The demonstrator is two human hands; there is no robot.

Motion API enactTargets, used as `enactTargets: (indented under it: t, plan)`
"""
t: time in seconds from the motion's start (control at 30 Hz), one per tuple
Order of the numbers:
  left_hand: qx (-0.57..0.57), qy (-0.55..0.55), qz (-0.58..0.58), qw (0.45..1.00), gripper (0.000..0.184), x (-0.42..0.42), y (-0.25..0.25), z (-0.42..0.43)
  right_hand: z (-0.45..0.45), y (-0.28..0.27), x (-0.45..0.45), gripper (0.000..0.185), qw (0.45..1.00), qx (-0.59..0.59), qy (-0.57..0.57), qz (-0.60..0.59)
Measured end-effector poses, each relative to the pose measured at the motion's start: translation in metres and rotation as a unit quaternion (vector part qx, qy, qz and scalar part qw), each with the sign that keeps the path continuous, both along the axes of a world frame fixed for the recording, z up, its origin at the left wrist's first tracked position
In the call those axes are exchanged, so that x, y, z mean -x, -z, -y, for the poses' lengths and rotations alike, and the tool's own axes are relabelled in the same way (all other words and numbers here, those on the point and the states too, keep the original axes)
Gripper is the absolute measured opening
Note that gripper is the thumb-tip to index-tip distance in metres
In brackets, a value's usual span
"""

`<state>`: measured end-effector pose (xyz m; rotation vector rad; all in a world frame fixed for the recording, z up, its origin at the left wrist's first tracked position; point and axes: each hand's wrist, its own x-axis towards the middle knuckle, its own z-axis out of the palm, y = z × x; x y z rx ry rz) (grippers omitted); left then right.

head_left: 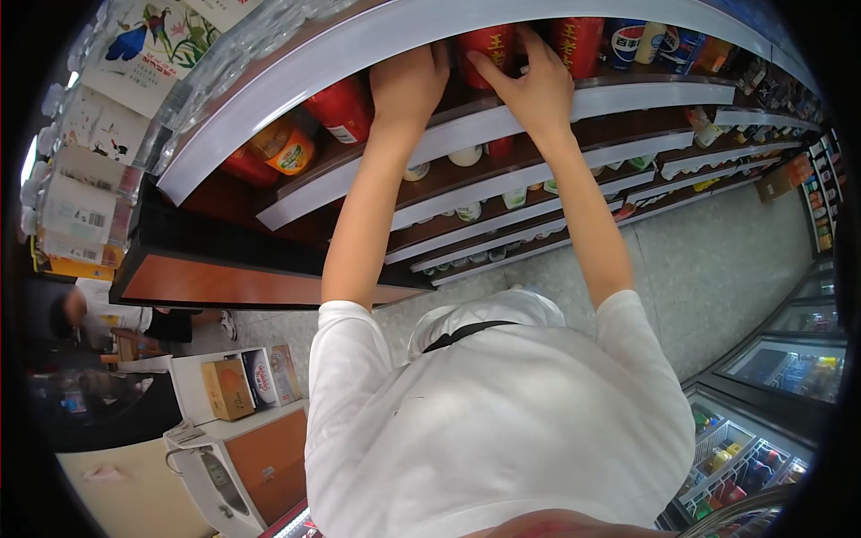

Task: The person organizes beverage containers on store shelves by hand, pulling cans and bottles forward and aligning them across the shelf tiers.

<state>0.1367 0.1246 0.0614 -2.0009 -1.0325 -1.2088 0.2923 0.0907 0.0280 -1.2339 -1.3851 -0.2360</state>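
close above red can (485, 45), shelf edge (359, 47)

A glossy red container (489, 43) sits at the top of the frame, just right of its middle, toward the front of a brown shelf (466, 133). Gold Chinese characters run down the side facing the camera. It looks roughly upright, its body rounded. The top is cut off from view, so whether it is a can or a bottle cannot be told; the lower part shows no visible dents.
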Motion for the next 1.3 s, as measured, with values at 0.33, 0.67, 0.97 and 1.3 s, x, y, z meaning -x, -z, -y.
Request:
enactTargets:
  t: [0.33,0.67,0.97,1.3]
  plan:
    - [0.048,-0.047,0.085,0.994,0.043,-0.018,0.006,0.024,0.006,0.002,-0.018,0.069,0.999,-0.033,-0.012,-0.003]
    - [-0.024,0.053,0.233,0.971,0.053,0.009,0.022,0.073,0.011,-0.004,-0.027,0.066,0.983,0.061,-0.168,0.048]
    - [0.025,0.014,0.263,0.964,0.055,0.016,0.015,0.065,-0.051,-0.005,0.037,0.042,0.982,0.05,-0.151,0.101]
    - [0.095,-0.001,0.217,0.972,0.067,0.008,0.014,0.059,0.014,-0.008,-0.022,0.02,0.97,0.023,-0.243,-0.009]
